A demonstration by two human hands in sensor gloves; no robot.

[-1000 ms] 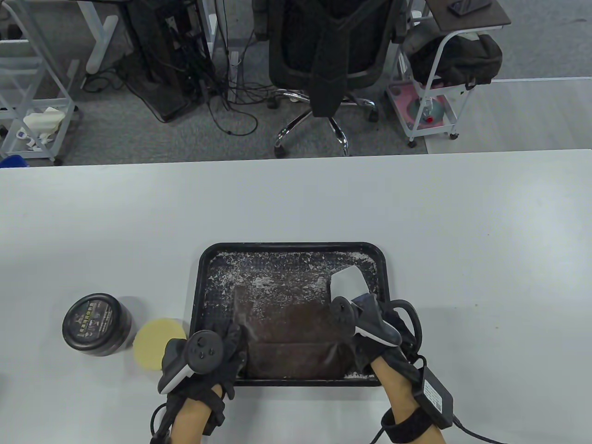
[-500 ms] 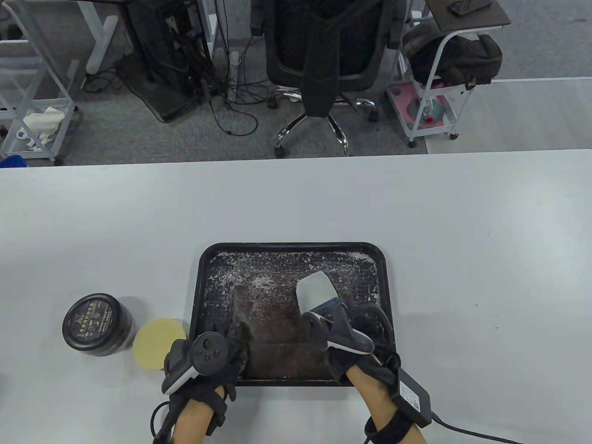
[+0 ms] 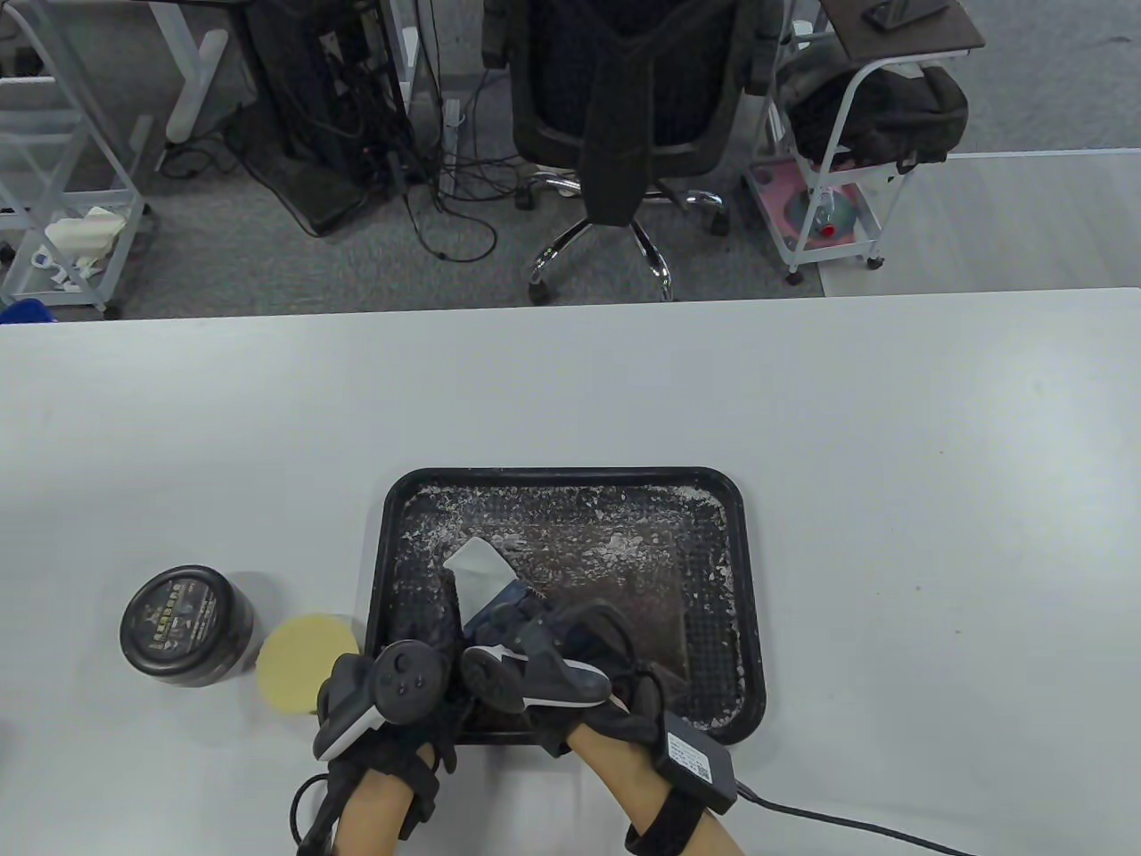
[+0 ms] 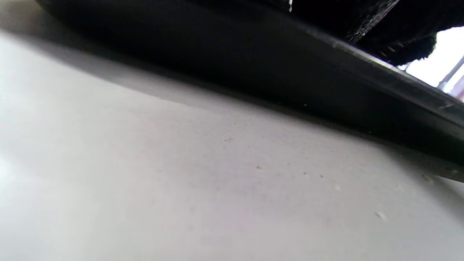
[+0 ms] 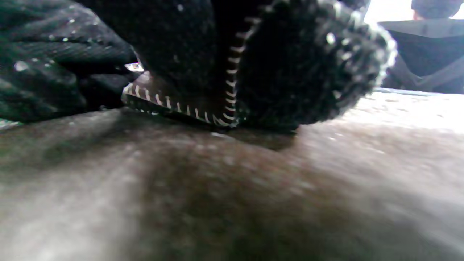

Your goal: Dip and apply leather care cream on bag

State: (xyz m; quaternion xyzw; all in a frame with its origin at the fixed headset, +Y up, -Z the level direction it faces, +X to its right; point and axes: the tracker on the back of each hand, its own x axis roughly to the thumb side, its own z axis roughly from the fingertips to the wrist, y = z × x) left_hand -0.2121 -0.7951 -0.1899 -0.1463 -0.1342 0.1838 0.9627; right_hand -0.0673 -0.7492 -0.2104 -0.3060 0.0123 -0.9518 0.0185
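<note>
Now your right hand [image 3: 544, 660] presses on the dark brown leather bag [image 3: 642, 624] inside the black rectangular tray [image 3: 749, 571]. Your left hand [image 3: 392, 704] rests at the tray's near-left corner. Neither grip is visible.

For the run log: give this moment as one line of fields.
phase: applying cream | right hand: wiping cloth on bag | left hand: at tray left edge | jar: lidded, beside sponge

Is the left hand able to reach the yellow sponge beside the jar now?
Probably yes. The yellow sponge lies uncovered on the table right beside the left hand, nothing between them; but that hand rests at the tray edge.
</note>
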